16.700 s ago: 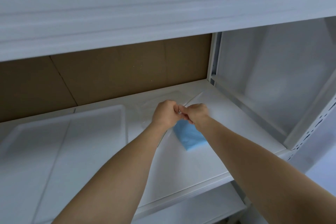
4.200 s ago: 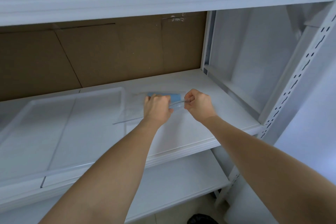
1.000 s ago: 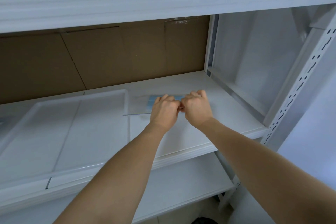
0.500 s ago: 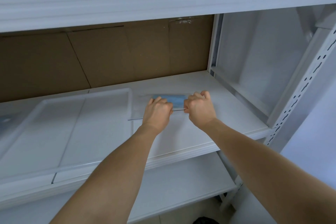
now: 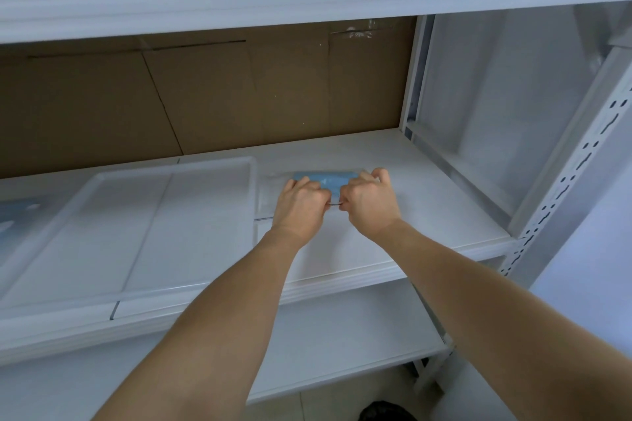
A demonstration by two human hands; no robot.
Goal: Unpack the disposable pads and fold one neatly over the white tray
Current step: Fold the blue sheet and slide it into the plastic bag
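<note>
Pads, blue and folded inside their clear packet, lie on the shelf just right of the white tray, where your left hand and right hand pinch the packet's near edge with curled fingers, knuckles almost touching.

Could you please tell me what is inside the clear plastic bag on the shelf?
A folded blue pad shows through the clear plastic bag. The left hand and right hand, gripping its near edge, cover the rest, so the pad count is unclear.
</note>
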